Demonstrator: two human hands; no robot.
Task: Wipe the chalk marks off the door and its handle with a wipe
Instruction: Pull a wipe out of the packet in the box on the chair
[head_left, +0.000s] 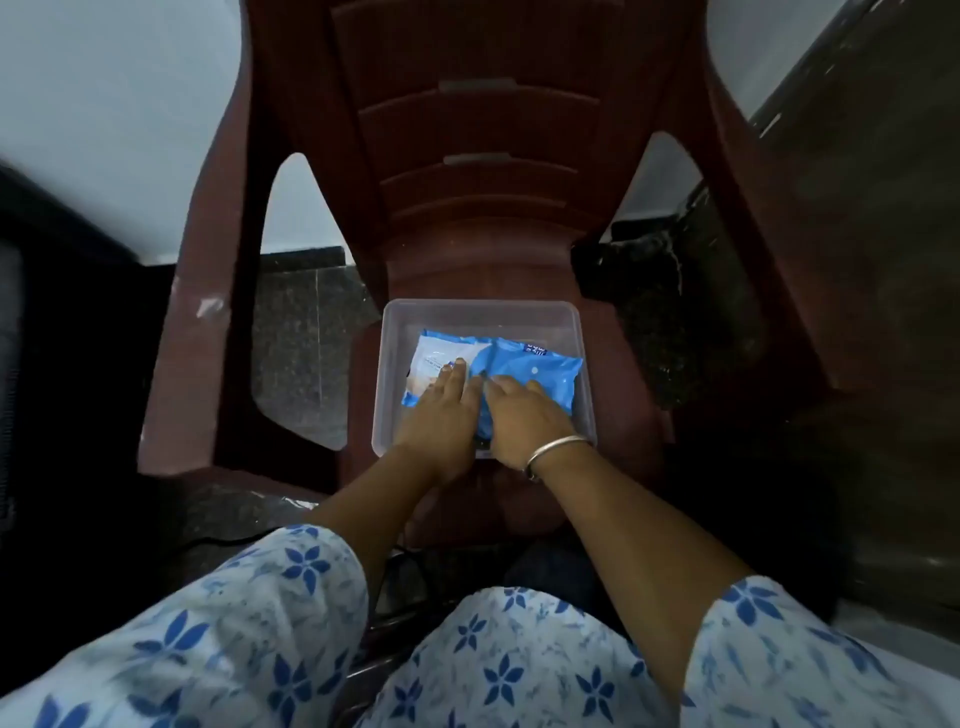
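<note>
While the left hand (441, 410) lays straight fingers on the blue-and-white plastic wipe packet (545, 371), lying in a clear rectangular plastic tub (400, 332) on the maroon plastic chair (467, 156) seat, the right hand (524, 415) touches it too; its grip cannot be told.

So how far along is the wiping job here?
Barely started. Done: nothing visible; no wipe is out yet. In hand: the left hand lies flat on the blue wipes pack in the clear tub on the chair; the right hand bends over the pack's middle, whether pinching is unclear. Left: pulling a wipe, then the door and handle, neither in view.
</note>
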